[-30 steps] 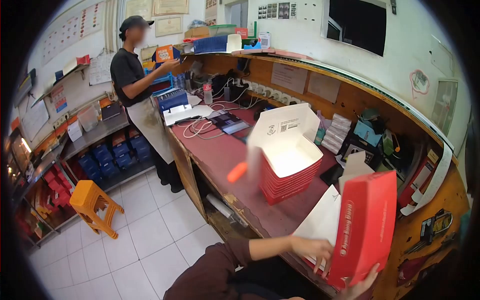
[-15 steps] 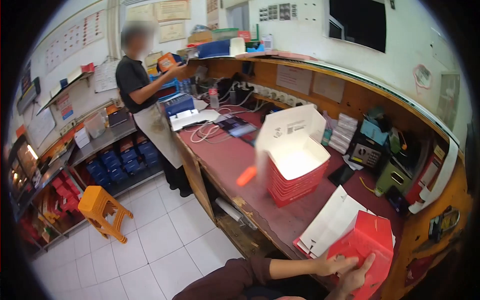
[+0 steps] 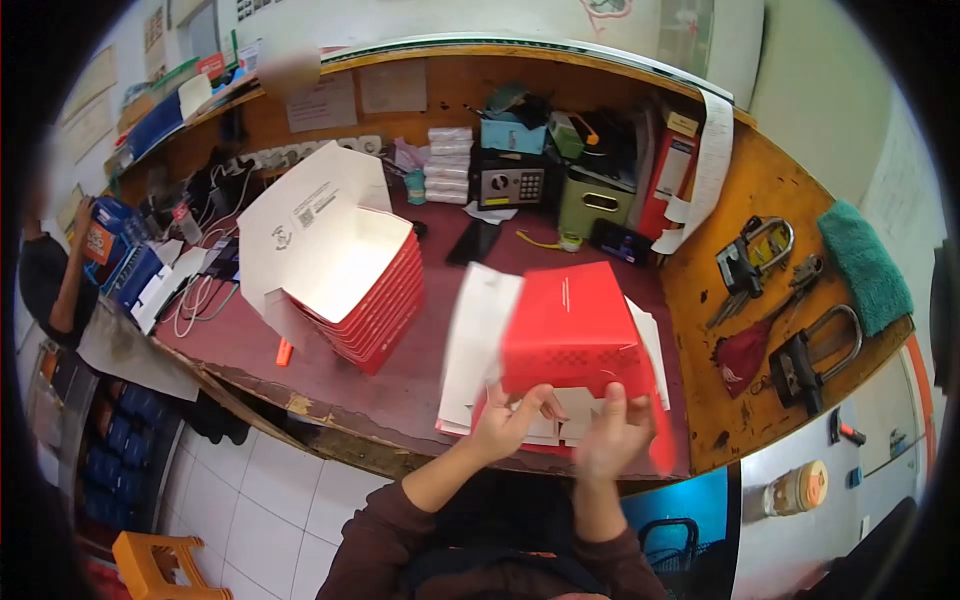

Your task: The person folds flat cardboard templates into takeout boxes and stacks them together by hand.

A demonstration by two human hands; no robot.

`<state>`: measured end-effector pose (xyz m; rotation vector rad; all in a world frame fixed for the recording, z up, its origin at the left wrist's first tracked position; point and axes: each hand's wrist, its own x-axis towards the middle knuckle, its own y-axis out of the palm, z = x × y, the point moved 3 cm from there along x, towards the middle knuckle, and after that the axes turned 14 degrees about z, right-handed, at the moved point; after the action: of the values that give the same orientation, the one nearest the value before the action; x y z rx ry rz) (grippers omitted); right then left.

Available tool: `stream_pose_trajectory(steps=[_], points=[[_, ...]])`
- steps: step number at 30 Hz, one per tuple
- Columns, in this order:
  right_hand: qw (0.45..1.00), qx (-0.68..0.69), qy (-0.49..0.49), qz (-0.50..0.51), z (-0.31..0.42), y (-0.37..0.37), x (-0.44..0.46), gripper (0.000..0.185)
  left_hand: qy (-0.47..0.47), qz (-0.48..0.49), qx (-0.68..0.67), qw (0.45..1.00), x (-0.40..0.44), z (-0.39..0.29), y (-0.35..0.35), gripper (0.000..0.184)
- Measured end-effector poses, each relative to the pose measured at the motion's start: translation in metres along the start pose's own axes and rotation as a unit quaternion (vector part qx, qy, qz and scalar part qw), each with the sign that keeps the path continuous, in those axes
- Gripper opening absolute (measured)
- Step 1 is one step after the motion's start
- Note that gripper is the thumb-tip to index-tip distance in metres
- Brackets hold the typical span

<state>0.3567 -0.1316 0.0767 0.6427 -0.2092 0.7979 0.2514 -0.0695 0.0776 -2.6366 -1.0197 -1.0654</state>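
My left hand (image 3: pixel 513 421) grips the near left edge of a red carton (image 3: pixel 575 315), which is partly folded and has its white inner flap out to the left. At the carton's near right edge, my right hand (image 3: pixel 615 432) pinches the card; it is slightly blurred. Beneath the carton lie flat white and red sheets (image 3: pixel 460 385) on the dark red table (image 3: pixel 350 405). To the left stands a nested stack of red boxes (image 3: pixel 385 315), the top one open with a white inside and a raised lid.
A phone (image 3: pixel 473 242), a safe (image 3: pixel 512 187) and a green box (image 3: pixel 600 205) line the back. Padlocks (image 3: pixel 740 262) and a green cloth (image 3: pixel 865 265) lie on the wooden ledge at right. Another person (image 3: pixel 55 280) stands at far left, near an orange stool (image 3: pixel 160 565).
The view has swung right. The red carton has turned so its side faces up, and my hands have moved apart to its near left and right edges.
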Motion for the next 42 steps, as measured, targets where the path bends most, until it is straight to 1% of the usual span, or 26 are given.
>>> stream_pose_trajectory(steps=[2, 4, 7, 8, 9, 11, 13, 14, 15, 16, 19, 20, 22, 25, 29, 30, 31, 32, 33, 34, 35, 36, 38, 39, 41, 42], points=[[0.996, 0.072, -0.03, -0.049, -0.001, 0.012, -0.002, 0.01, -0.017, -0.011, 0.006, 1.0, 0.002, 0.01, 0.01, 0.024], [0.922, 0.338, 0.158, 0.104, -0.011, 0.025, 0.0, 0.01, -0.025, -0.013, -0.028, 0.999, 0.006, 0.018, 0.007, 0.023], [0.913, 0.339, 0.157, 0.165, -0.016, 0.016, 0.017, 0.015, -0.104, 0.024, -0.048, 0.993, 0.011, 0.02, -0.006, 0.024], [0.93, 0.306, 0.124, 0.164, -0.014, 0.013, 0.017, 0.017, -0.136, -0.032, -0.195, 0.971, 0.009, 0.02, -0.007, 0.029], [0.93, 0.305, 0.124, 0.164, -0.014, 0.013, 0.017, 0.017, -0.136, -0.032, -0.196, 0.971, 0.009, 0.013, -0.008, 0.029], [0.97, 0.21, 0.065, 0.1, -0.014, 0.009, 0.018, 0.029, -0.149, -0.153, -0.535, 0.817, 0.003, 0.008, -0.014, 0.034], [0.984, 0.15, 0.044, 0.089, -0.014, 0.013, 0.014, 0.033, -0.139, -0.129, -0.525, 0.83, -0.011, 0.022, -0.021, 0.023], [0.993, 0.088, 0.022, 0.079, -0.013, 0.013, 0.012, 0.037, -0.16, -0.132, -0.291, 0.934, -0.017, 0.025, -0.023, 0.018], [0.993, 0.087, 0.025, 0.081, -0.014, 0.013, 0.011, 0.037, -0.171, -0.128, -0.037, 0.976, -0.02, 0.024, -0.023, 0.013], [0.987, 0.118, 0.011, 0.108, -0.016, 0.012, 0.01, 0.037, -0.147, -0.184, -0.019, 0.972, -0.019, 0.023, -0.023, 0.01], [0.972, 0.182, 0.021, 0.15, -0.021, 0.011, 0.01, 0.038, -0.181, -0.188, 0.092, 0.961, -0.027, 0.023, -0.023, 0.016], [0.963, 0.21, 0.047, 0.161, -0.024, 0.012, 0.009, 0.039, -0.181, -0.189, 0.095, 0.96, -0.028, 0.022, -0.023, 0.016], [0.957, 0.244, 0.063, 0.145, -0.028, 0.022, 0.002, 0.038, -0.245, -0.183, -0.128, 0.944, -0.025, 0.017, -0.014, 0.008], [0.932, 0.315, 0.122, 0.132, -0.041, 0.024, -0.005, 0.038, -0.215, -0.215, -0.233, 0.924, -0.018, 0.014, -0.013, 0.011], [0.964, 0.209, 0.092, 0.137, -0.037, 0.015, 0.009, 0.035, -0.323, -0.106, -0.19, 0.921, -0.029, 0.013, -0.03, 0.014], [0.977, 0.14, 0.072, 0.147, -0.032, 0.013, 0.015, 0.034, -0.344, 0.012, 0.051, 0.937, -0.027, -0.011, -0.03, 0.022], [0.976, 0.142, 0.071, 0.15, -0.025, 0.015, 0.021, 0.034, -0.342, 0.128, 0.289, 0.885, -0.024, -0.026, -0.027, 0.032], [0.976, 0.085, 0.089, 0.182, -0.017, 0.02, 0.025, 0.034, -0.295, 0.024, 0.454, 0.841, -0.026, -0.037, -0.032, 0.047], [0.97, 0.027, 0.108, 0.216, -0.013, 0.021, 0.028, 0.035, -0.297, 0.019, 0.454, 0.84, -0.021, -0.042, -0.031, 0.047], [0.931, -0.179, 0.131, 0.289, -0.024, 0.014, 0.032, 0.034, -0.188, -0.027, 0.491, 0.85, -0.008, -0.055, -0.03, 0.057], [0.929, -0.177, 0.133, 0.296, -0.032, 0.01, 0.028, 0.034, -0.077, -0.073, 0.524, 0.845, -0.002, -0.066, -0.029, 0.068], [0.909, -0.137, 0.107, 0.38, -0.033, 0.016, 0.021, 0.026, -0.13, -0.021, 0.527, 0.84, -0.003, -0.054, -0.035, 0.079], [0.828, -0.328, -0.125, 0.437, -0.037, 0.031, 0.014, 0.017, -0.174, -0.033, 0.441, 0.88, -0.003, -0.042, -0.052, 0.069], [0.826, -0.322, -0.129, 0.443, -0.029, 0.044, 0.015, 0.017, -0.214, -0.035, 0.345, 0.913, -0.005, -0.033, -0.062, 0.059], [0.7, -0.418, -0.149, 0.559, 0.006, 0.083, 0.013, 0.022, -0.154, -0.026, 0.312, 0.937, -0.016, -0.024, -0.079, 0.044], [0.623, -0.519, -0.149, 0.566, 0.015, 0.095, 0.008, 0.02, -0.206, -0.09, 0.099, 0.969, -0.02, -0.021, -0.086, 0.041]])
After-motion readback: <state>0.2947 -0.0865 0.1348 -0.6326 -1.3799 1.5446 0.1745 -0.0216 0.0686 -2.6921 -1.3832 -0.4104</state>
